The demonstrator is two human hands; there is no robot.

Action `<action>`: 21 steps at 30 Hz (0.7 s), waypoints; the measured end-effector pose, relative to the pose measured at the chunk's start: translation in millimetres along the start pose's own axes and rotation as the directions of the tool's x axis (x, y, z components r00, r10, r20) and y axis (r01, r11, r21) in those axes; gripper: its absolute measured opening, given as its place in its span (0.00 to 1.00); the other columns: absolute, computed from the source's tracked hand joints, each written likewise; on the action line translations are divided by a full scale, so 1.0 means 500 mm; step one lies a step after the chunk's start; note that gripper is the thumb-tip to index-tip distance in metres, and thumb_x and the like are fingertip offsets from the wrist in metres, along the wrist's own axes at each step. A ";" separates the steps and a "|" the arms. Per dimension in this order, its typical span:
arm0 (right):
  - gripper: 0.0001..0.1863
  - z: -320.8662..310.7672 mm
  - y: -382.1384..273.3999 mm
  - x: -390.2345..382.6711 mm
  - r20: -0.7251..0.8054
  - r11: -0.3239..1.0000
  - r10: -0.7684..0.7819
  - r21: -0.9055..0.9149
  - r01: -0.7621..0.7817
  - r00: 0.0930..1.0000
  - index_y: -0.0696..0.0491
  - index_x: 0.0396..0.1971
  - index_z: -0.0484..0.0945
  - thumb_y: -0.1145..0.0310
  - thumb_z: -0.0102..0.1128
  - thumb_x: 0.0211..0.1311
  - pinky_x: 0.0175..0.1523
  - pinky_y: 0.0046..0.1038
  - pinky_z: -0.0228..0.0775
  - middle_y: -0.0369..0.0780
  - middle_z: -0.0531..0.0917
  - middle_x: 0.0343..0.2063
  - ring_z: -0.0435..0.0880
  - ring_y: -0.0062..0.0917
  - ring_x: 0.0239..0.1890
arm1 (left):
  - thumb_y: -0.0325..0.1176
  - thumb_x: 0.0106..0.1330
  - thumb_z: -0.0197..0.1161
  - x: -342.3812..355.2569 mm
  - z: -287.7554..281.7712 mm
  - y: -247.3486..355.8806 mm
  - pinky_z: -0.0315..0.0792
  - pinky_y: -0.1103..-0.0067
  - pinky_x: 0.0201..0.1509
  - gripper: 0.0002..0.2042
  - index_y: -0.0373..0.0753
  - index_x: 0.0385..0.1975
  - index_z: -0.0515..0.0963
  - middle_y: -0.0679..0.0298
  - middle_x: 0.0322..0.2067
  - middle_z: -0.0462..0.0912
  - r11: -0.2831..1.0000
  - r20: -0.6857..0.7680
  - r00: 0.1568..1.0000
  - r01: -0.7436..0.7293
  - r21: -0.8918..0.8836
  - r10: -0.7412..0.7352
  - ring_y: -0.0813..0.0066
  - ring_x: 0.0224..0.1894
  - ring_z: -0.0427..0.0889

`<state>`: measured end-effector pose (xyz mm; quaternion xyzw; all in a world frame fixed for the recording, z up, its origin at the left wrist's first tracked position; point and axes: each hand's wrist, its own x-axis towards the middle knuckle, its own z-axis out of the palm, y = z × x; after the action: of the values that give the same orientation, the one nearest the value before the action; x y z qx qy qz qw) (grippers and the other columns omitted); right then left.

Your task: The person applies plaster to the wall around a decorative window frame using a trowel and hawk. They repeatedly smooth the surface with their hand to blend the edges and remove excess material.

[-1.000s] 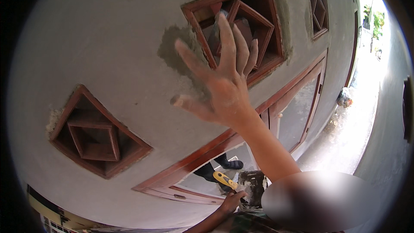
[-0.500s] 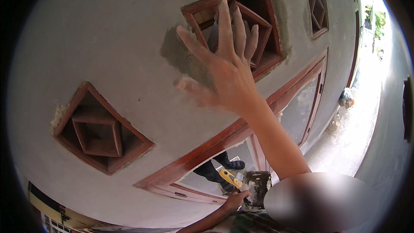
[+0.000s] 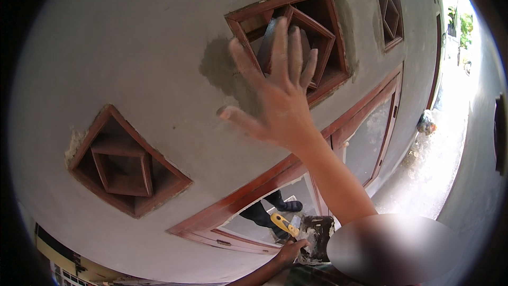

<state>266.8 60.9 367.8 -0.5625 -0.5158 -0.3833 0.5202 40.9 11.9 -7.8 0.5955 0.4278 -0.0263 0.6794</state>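
Observation:
My right hand (image 3: 286, 103) is raised with its fingers spread, dusted with grey, and holds nothing. It is in front of the lower left part of a reddish-brown wooden vent frame (image 3: 343, 47) with a tilted square inside; whether the palm touches the wall I cannot tell. A darker, damp-looking patch of plaster (image 3: 217, 66) lies left of the frame. Low down, my left hand (image 3: 290, 251) is closed at the edge of a black, plaster-smeared container (image 3: 321, 238). A putty knife with a yellow handle (image 3: 284, 224) leans at that container, its blade partly hidden.
The grey wall (image 3: 132, 37) carries another wooden vent (image 3: 124, 164) at lower left and a smaller one (image 3: 390, 17) at upper right. Below runs a wooden window frame (image 3: 248, 188) with panes reflecting legs. A bright passage (image 3: 431, 169) with a bag (image 3: 426, 122) stretches away at right.
My right hand has moved slightly down, its fingers still spread, showing more of the vent frame above them. My left hand keeps its hold, and the whole view has shifted a little.

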 end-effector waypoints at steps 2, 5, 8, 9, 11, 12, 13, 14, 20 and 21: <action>0.51 0.017 -0.001 -0.002 0.031 0.999 0.016 -0.049 -0.014 0.999 0.32 0.74 0.67 0.23 0.61 0.50 0.70 0.75 0.22 0.56 0.41 0.79 0.35 0.64 0.78 | 0.48 0.65 0.61 0.017 -0.010 -0.022 0.74 0.74 0.48 0.20 0.35 0.40 0.82 0.61 0.36 0.84 0.999 -0.007 0.999 -0.033 0.026 0.034 0.70 0.39 0.81; 0.52 0.024 -0.010 -0.025 0.049 0.998 0.030 -0.059 -0.027 0.998 0.34 0.75 0.66 0.23 0.61 0.51 0.69 0.77 0.22 0.55 0.41 0.79 0.35 0.63 0.79 | 0.47 0.66 0.61 0.038 -0.016 -0.044 0.74 0.74 0.47 0.19 0.34 0.40 0.82 0.60 0.35 0.84 0.991 -0.042 0.993 -0.104 0.080 0.108 0.69 0.38 0.81; 0.52 0.007 -0.022 -0.069 0.108 0.998 0.000 -0.061 0.007 0.994 0.40 0.74 0.67 0.24 0.60 0.52 0.68 0.79 0.25 0.54 0.42 0.79 0.34 0.60 0.79 | 0.47 0.66 0.60 0.044 -0.026 -0.078 0.73 0.73 0.47 0.18 0.37 0.41 0.82 0.57 0.34 0.84 0.973 -0.031 0.982 -0.180 0.142 0.186 0.68 0.38 0.81; 0.53 -0.004 -0.019 -0.078 0.112 0.998 -0.015 -0.065 0.022 0.994 0.41 0.74 0.67 0.24 0.60 0.52 0.68 0.79 0.25 0.54 0.42 0.79 0.35 0.61 0.79 | 0.48 0.67 0.59 0.043 -0.025 -0.068 0.73 0.73 0.47 0.18 0.38 0.41 0.82 0.56 0.34 0.84 0.974 -0.021 0.980 -0.194 0.117 0.198 0.68 0.39 0.80; 0.53 -0.019 -0.021 -0.076 0.081 0.998 -0.001 -0.058 0.006 0.997 0.44 0.73 0.68 0.24 0.60 0.52 0.68 0.79 0.25 0.55 0.42 0.79 0.35 0.61 0.79 | 0.46 0.66 0.60 0.044 -0.024 -0.067 0.72 0.73 0.50 0.17 0.38 0.42 0.81 0.56 0.36 0.83 0.983 -0.001 0.985 -0.171 0.060 0.172 0.68 0.42 0.79; 0.53 -0.027 -0.024 -0.062 0.041 0.999 0.028 -0.047 -0.026 0.999 0.45 0.73 0.68 0.24 0.59 0.52 0.68 0.79 0.25 0.55 0.42 0.79 0.35 0.61 0.79 | 0.44 0.65 0.62 0.049 -0.028 -0.070 0.72 0.74 0.52 0.17 0.37 0.44 0.80 0.58 0.39 0.82 0.990 0.010 0.991 -0.136 0.033 0.135 0.69 0.43 0.79; 0.54 -0.028 -0.025 -0.051 0.002 0.998 0.058 -0.034 -0.058 0.998 0.46 0.72 0.69 0.24 0.59 0.52 0.68 0.79 0.25 0.55 0.42 0.79 0.36 0.61 0.79 | 0.42 0.64 0.63 0.055 -0.032 -0.074 0.71 0.74 0.53 0.17 0.36 0.45 0.78 0.60 0.41 0.80 0.995 0.022 0.995 -0.099 0.005 0.099 0.70 0.45 0.78; 0.55 -0.018 -0.025 -0.042 0.018 0.998 0.054 -0.039 -0.053 0.998 0.45 0.73 0.67 0.25 0.62 0.50 0.68 0.79 0.26 0.56 0.43 0.79 0.37 0.62 0.79 | 0.40 0.63 0.65 0.059 -0.035 -0.078 0.71 0.75 0.55 0.18 0.35 0.46 0.77 0.62 0.43 0.79 0.998 0.033 0.997 -0.062 -0.023 0.063 0.70 0.47 0.77; 0.56 0.034 -0.020 -0.067 0.071 0.998 0.048 -0.036 -0.045 0.996 0.43 0.74 0.66 0.26 0.65 0.48 0.68 0.79 0.28 0.58 0.44 0.78 0.39 0.64 0.78 | 0.43 0.63 0.65 0.044 -0.006 -0.045 0.69 0.75 0.53 0.18 0.36 0.45 0.77 0.63 0.41 0.79 0.999 -0.075 0.997 0.035 0.031 -0.033 0.73 0.46 0.75; 0.55 0.037 -0.023 -0.089 0.081 1.000 0.024 -0.011 -0.023 0.996 0.43 0.74 0.67 0.25 0.63 0.49 0.68 0.78 0.27 0.57 0.45 0.78 0.38 0.64 0.78 | 0.43 0.62 0.66 0.035 -0.004 -0.037 0.69 0.75 0.52 0.19 0.36 0.45 0.77 0.64 0.39 0.79 0.999 -0.072 0.997 0.022 0.023 -0.020 0.74 0.45 0.75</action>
<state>246.1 70.1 323.9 -0.5864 -0.5279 -0.3566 0.5004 40.6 16.6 -33.0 0.5996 0.4579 -0.0173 0.6562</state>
